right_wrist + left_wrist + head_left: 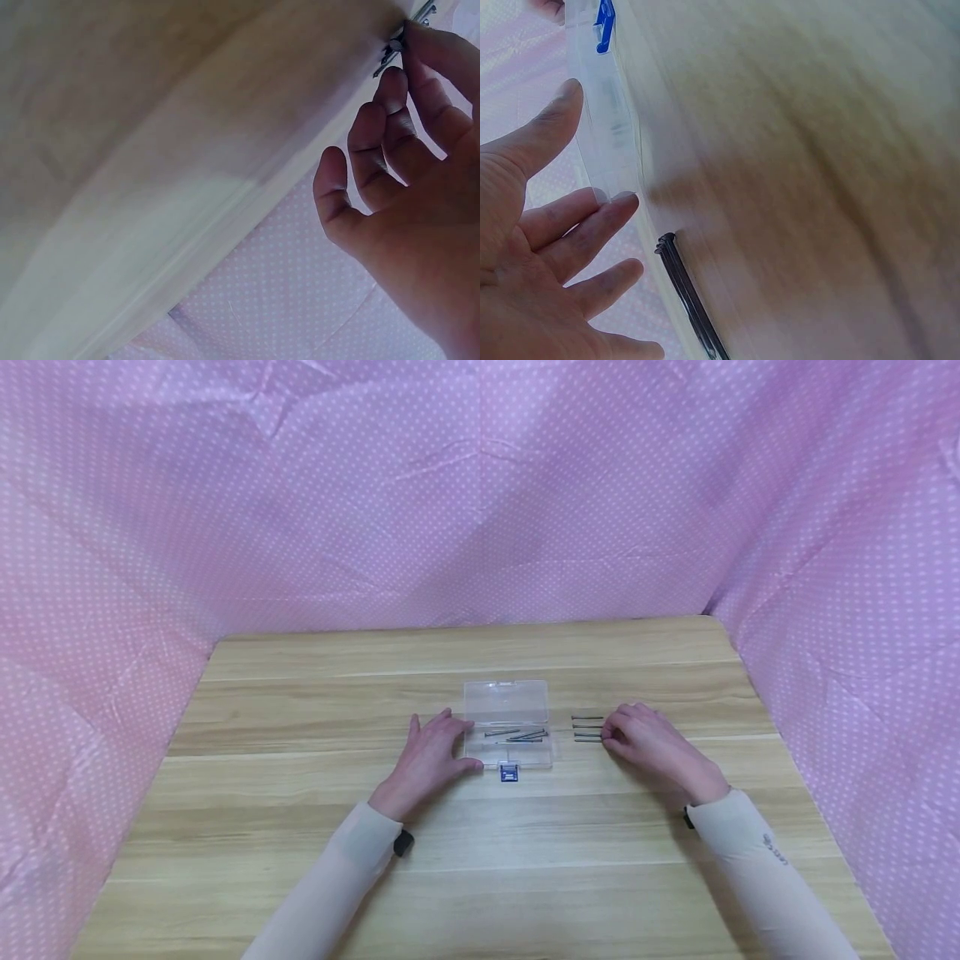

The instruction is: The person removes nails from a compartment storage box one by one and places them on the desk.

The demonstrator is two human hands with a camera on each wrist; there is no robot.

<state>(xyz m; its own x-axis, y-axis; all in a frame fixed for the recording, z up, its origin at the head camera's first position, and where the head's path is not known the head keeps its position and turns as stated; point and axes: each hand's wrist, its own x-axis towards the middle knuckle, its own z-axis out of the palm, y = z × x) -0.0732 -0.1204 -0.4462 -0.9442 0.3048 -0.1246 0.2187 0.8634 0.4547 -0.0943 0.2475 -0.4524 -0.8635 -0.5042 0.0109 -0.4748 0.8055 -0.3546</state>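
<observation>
A clear plastic box (pixel 529 758) lies on the table with its lid (pixel 506 702) folded back and a blue clasp (pixel 509 772) at its front. Several long nails (pixel 528 736) are inside. My left hand (pixel 427 752) holds the box's left end, thumb at the front corner and fingertips at the hinge side. A row of long nails (pixel 587 717) lies right of the box, heads to the left. At their right ends, thumb and forefinger of my right hand (pixel 648 743) pinch a nail (pixel 395 46); its other fingers curl loosely.
Dark headed rods (pixel 686 300), like nails, lie near the left fingers in the left wrist view. The wood-grain table (pixel 480 893) ends at a pink dotted cloth (pixel 480 527) behind and at both sides.
</observation>
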